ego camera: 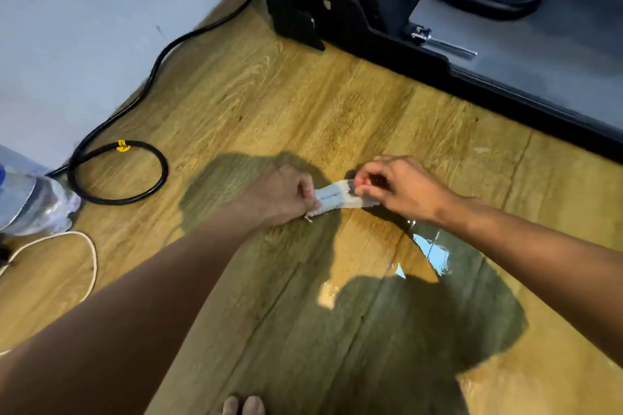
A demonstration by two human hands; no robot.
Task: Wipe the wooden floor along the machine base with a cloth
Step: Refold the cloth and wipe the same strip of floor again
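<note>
The cloth (337,200), a small pale strip bunched into narrow folds, is stretched between both hands over the middle of the wooden floor (269,104), well short of the machine base (438,67) at the far right. The left hand (290,194) has its fingers curled around one end, and the right hand (401,189) pinches the other end between thumb and fingertips, so the two hands are apart with the cloth taut between them. Whether the cloth touches the boards or is held just above them I cannot tell. A shiny puddle (431,253) lies just near of the right hand and spreads toward the near right, which suggests there is water left to take up. The boards right along the base look matt and show no wet streak, so I judge the wiping pass along that edge not yet done; the cloth seems to be being folded or wrung first. At the left, by the wall (84,27), lie a coiled black cable (118,172), a white cord (91,256) and a plastic bottle (33,202).
</note>
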